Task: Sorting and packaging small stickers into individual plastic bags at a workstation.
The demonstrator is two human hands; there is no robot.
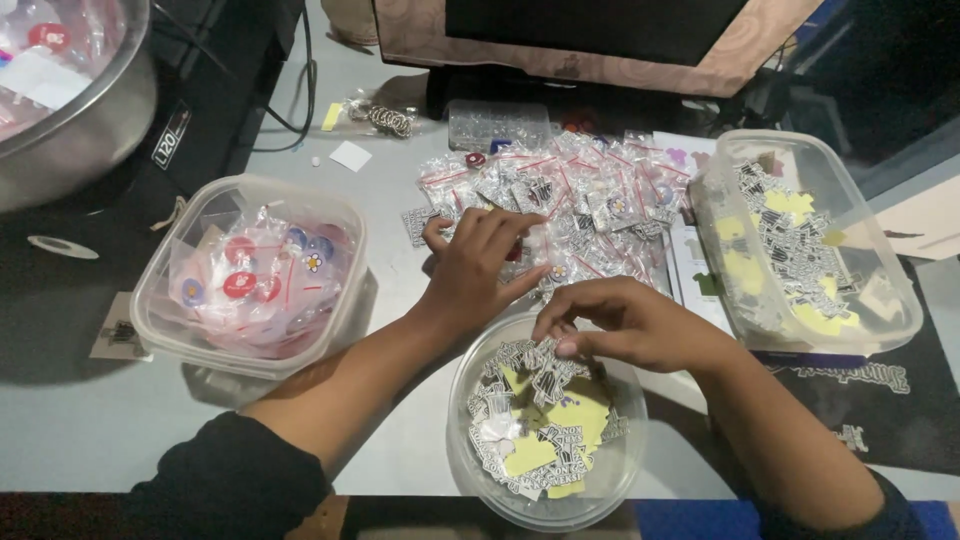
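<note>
My right hand (630,325) pinches a black-and-white sticker (548,378) over the round bowl (610,480), its orientation unclear. My left hand (475,270) rests half-open, fingers curled on small zip bags (580,215).

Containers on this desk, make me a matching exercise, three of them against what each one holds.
Column one:
1. round clear bowl
2. square clear tub
3. rectangular clear tub

Column two:
A. small bags with red and blue round badges
B. black-and-white stickers with yellow backings, at the far right
C. stickers under the right hand

Pairs: 1-C, 2-A, 3-B.
</note>
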